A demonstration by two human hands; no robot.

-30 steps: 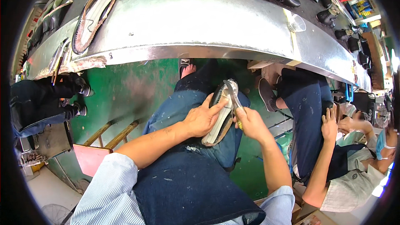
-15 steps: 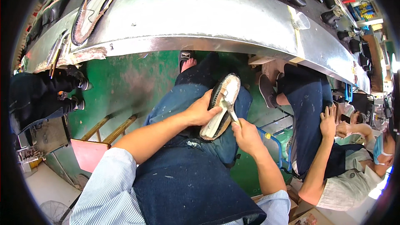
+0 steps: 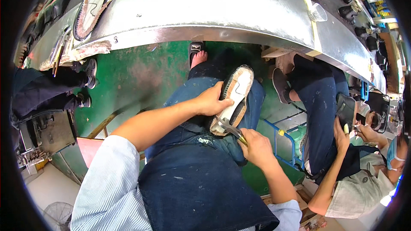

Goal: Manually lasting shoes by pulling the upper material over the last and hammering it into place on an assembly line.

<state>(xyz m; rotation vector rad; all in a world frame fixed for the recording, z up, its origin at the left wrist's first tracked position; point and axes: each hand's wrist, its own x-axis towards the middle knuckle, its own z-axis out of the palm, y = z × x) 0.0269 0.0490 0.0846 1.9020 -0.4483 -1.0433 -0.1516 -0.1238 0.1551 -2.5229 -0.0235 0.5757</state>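
A black shoe upper (image 3: 236, 89) rests bottom up across my lap, its white insole board facing me and its brown lasted edge folded in around it. My left hand (image 3: 212, 99) grips the shoe's left side, with the thumb lying across the white board. In my right hand (image 3: 257, 146) is a hammer (image 3: 230, 128), held by its handle. The metal head lies over the heel end of the shoe; whether it touches cannot be made out.
A metal-topped bench (image 3: 188, 6) curves ahead, bearing another bottom-up shoe (image 3: 95, 6), slim tools (image 3: 60, 51) and a clear cup (image 3: 317, 13). At right a seated co-worker (image 3: 357, 188) holds a black boot (image 3: 346, 110). A blue frame (image 3: 280, 143) stands between us; a pink-topped stool (image 3: 90, 150) is at left.
The hammer head has moved from the middle of the insole board down to the heel end. My left hand keeps its grip. The co-worker now holds up a black boot.
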